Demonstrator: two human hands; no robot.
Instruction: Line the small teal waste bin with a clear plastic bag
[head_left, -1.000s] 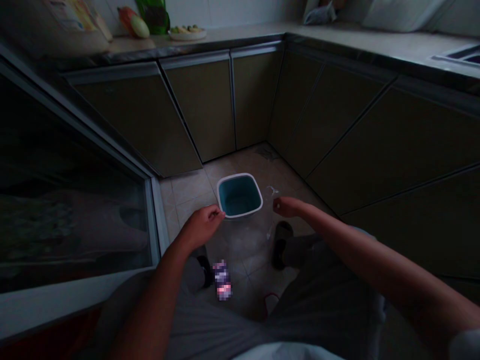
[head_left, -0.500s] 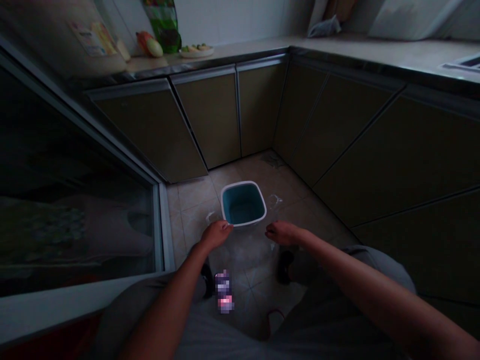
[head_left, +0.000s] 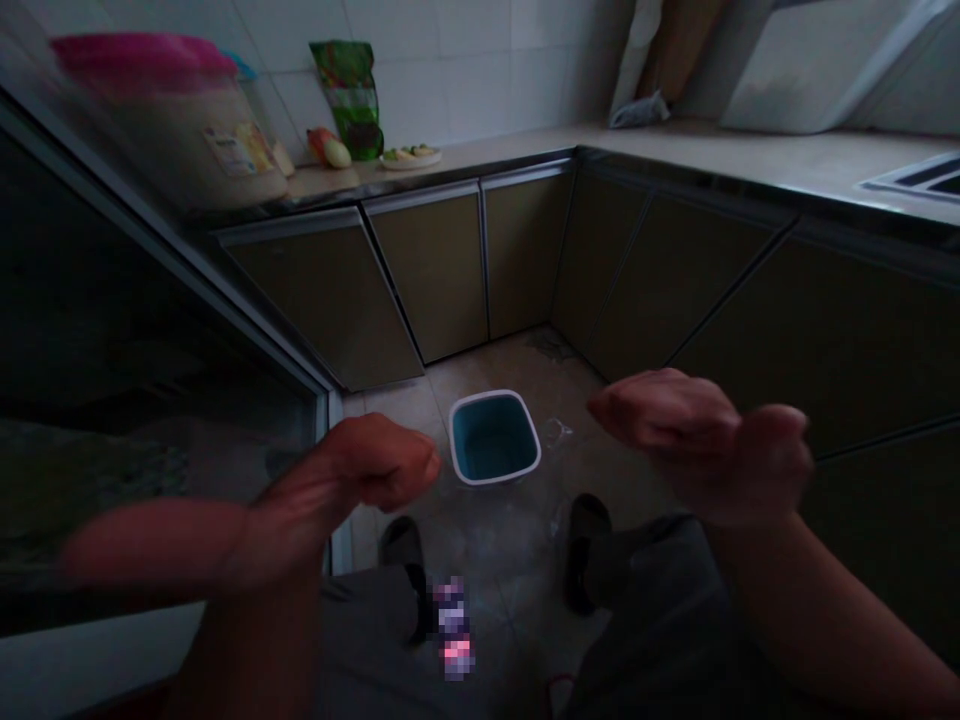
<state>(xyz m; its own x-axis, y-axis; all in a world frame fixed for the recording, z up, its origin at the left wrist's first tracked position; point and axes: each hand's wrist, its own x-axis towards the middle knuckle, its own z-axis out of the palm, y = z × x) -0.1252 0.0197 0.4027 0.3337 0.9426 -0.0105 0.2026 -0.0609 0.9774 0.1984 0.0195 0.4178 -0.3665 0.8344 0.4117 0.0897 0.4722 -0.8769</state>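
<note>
A bucket (head_left: 495, 481) with a teal inside and a white rim stands on the tiled floor between my feet and the cabinets. My left hand (head_left: 375, 462) is raised left of it, thumb stretched far out and the fingers bent downward, with nothing seen in it. On the other side, my right hand (head_left: 697, 430) hovers to the right, thumb apart from the fingers and no object visible. Both hands are clear of the bucket and somewhat blurred. A wisp of see-through plastic (head_left: 556, 432) shows on the floor beside the bucket's right side.
Cabinets (head_left: 427, 270) form a corner behind the bucket. On the counter (head_left: 480, 150) stand a pink-lidded tub (head_left: 180, 130), a green packet (head_left: 356, 110) and a plate of food (head_left: 410, 157). A glass door (head_left: 150, 400) is at left. My slippers (head_left: 587, 550) flank a pixelated patch.
Both hands have risen from near the bucket's front edge and spread apart, thumbs now stretched out. The bucket stays on the floor, and the view has tilted up slightly.
</note>
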